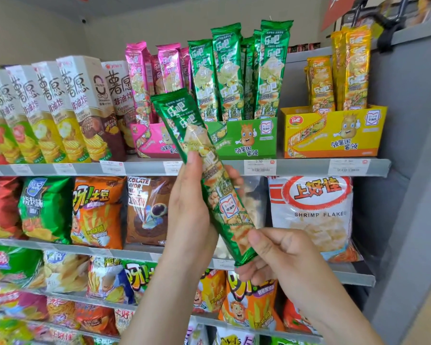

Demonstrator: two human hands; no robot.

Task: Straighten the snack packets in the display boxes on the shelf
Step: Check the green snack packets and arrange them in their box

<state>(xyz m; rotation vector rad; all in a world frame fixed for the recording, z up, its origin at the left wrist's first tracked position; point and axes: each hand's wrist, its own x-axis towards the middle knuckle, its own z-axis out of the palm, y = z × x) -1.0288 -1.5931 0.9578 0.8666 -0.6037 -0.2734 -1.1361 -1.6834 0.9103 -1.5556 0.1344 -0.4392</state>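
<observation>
Green snack packet (210, 170): held in the air in front of the shelving, in no display box. Its long axis runs on a slant, top seal up and to the left, bottom seal down and to the right. In this view the top end overlaps the join between the pink display box (147, 141) and the green display box (246, 140). Left hand (192, 207): wrapped round the packet's middle, thumb laid along the left edge and fingertips showing at the right edge. Right hand (284, 255): pinches the bottom seal, thumb on the front face and the other fingers curled beneath. The matching green packets (224, 70) stand upright in the green box, which sits on the top shelf (296, 168), above and to the right of the held packet. The front packets there stand close together, and those near the middle appear set further back. The yellow display box (334, 135) stands well to the right, its packets also upright. Assessment: the packet belongs with the green box. The left hand is the nearer to it, and the right hand holds the end that must go in first. The slanted axis would need bringing upright, and the bottom seal lifting above the box's front wall, before the packet can go down among the others. Risk: catching the standing packets on the way in.
</observation>
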